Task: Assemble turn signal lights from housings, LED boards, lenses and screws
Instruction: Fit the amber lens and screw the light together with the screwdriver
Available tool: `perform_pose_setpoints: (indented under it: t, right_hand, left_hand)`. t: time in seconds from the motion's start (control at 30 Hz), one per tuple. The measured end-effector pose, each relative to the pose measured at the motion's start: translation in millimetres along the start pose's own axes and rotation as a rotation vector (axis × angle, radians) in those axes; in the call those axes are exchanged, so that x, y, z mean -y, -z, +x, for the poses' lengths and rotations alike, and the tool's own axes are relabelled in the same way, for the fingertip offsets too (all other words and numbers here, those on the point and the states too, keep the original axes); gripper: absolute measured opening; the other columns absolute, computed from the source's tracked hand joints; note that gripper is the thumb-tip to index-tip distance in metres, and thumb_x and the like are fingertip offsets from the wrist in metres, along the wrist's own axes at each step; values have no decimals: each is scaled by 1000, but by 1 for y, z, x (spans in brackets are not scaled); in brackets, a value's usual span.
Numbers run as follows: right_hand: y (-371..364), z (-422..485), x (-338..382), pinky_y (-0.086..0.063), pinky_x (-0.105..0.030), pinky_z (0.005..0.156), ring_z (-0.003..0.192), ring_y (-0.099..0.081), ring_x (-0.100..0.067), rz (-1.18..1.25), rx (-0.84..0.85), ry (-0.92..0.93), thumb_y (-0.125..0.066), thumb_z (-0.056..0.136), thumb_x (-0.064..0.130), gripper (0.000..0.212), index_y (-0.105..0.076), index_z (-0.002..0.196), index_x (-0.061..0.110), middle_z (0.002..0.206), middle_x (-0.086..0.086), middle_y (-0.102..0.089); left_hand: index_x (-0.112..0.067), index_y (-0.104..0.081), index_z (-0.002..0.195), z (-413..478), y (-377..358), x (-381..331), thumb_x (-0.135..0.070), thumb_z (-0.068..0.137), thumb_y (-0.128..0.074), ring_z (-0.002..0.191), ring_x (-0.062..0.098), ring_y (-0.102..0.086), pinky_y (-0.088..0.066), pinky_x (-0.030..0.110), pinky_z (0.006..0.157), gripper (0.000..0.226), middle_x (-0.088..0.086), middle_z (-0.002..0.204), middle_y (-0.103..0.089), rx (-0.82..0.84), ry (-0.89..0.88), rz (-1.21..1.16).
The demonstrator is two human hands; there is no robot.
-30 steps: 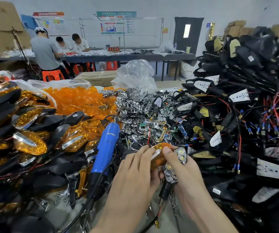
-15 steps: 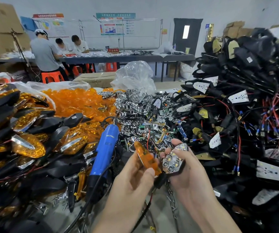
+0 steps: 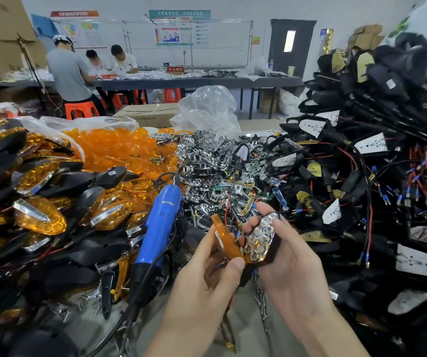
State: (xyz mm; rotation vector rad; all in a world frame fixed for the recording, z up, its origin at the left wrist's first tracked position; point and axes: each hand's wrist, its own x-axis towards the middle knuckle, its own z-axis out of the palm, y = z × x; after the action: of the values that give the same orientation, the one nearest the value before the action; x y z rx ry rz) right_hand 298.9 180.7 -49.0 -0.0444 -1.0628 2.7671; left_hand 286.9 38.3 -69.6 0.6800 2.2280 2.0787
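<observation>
Head view: the left grip (image 3: 207, 276) pinches an amber lens (image 3: 226, 240) between thumb and fingers, just beside the black housing with chrome LED reflector (image 3: 260, 239). The right grip (image 3: 292, 258) cups that housing above the worktop's (image 3: 246, 331) near edge. A blue electric screwdriver (image 3: 159, 228) lies to the left.

The screwdriver (image 3: 161, 222) lies between the finished lights (image 3: 40, 220) at left and the wired housings (image 3: 348, 181) at right, reflectors (image 3: 207, 161) behind.
</observation>
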Motion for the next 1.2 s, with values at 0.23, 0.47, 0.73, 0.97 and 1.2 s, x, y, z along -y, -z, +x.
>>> perform_pose_setpoints:
  t: [0.23,0.47,0.73,0.97,1.2]
  right_hand:
    - [2,1,1,-60,-30,81,90,-67,-18,-20,37,-13,-75,72,30,40,-79,109,15,94,-8,-67]
    - [0,-1,0,-60,-31,76,95,-70,-20,-72,41,-15,-77,78,18,35,-78,113,13,102,-10,-72]
    - [0,-4,-8,-61,-33,78,102,-73,-25,-253,29,-3,-68,90,28,28,-77,116,20,122,-12,-74]
    - [0,-4,-10,-58,-26,84,114,-70,-17,-357,58,42,-71,86,37,30,-77,115,29,125,-4,-74]
    - [5,-4,-11,-58,-27,83,113,-71,-17,-385,78,37,-74,81,42,39,-77,116,27,125,-6,-74]
  left_hand:
    - [-39,-55,125,2,4,-2,-14,91,-68,103,1,-68,-49,9,83,44,-19,111,-72,4,12,3]
    - [-36,-52,130,1,7,-1,-16,87,-72,105,0,-67,-49,9,84,51,-21,113,-70,14,49,64]
    - [-41,-58,119,2,4,-5,-11,86,-75,93,3,-72,-52,12,78,49,-21,104,-68,12,83,134]
    - [-40,-55,132,2,4,-8,-14,88,-73,85,-4,-69,-49,10,79,54,-4,105,-74,63,91,150]
    - [-50,-56,125,2,3,-2,-24,85,-73,96,2,-70,-56,29,92,51,-4,116,-72,77,90,141]
